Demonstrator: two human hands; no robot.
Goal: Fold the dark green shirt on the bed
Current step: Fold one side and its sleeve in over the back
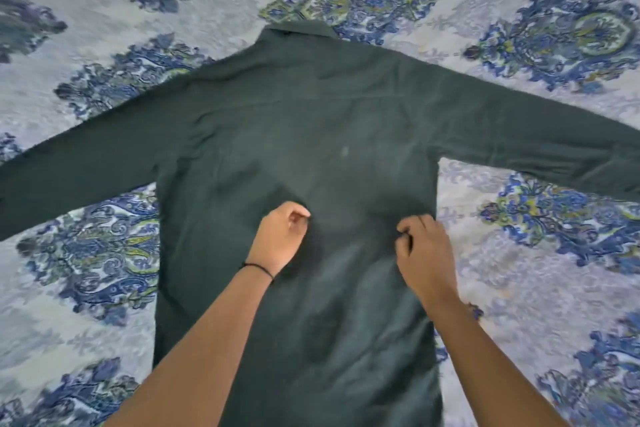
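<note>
The dark green shirt (311,121) lies spread flat on the bed, back side up, collar at the far end and both long sleeves stretched out to left and right. My left hand (280,239) rests on the middle of the shirt's back with fingers curled, pinching the cloth so that creases run up from it. My right hand (424,250) sits near the shirt's right side seam, fingers closed on the fabric. A thin black band circles my left wrist.
The bed cover (519,270) is pale grey with large blue and green paisley medallions and surrounds the shirt on all sides. The left sleeve runs off the left frame edge, and the right sleeve reaches the right edge.
</note>
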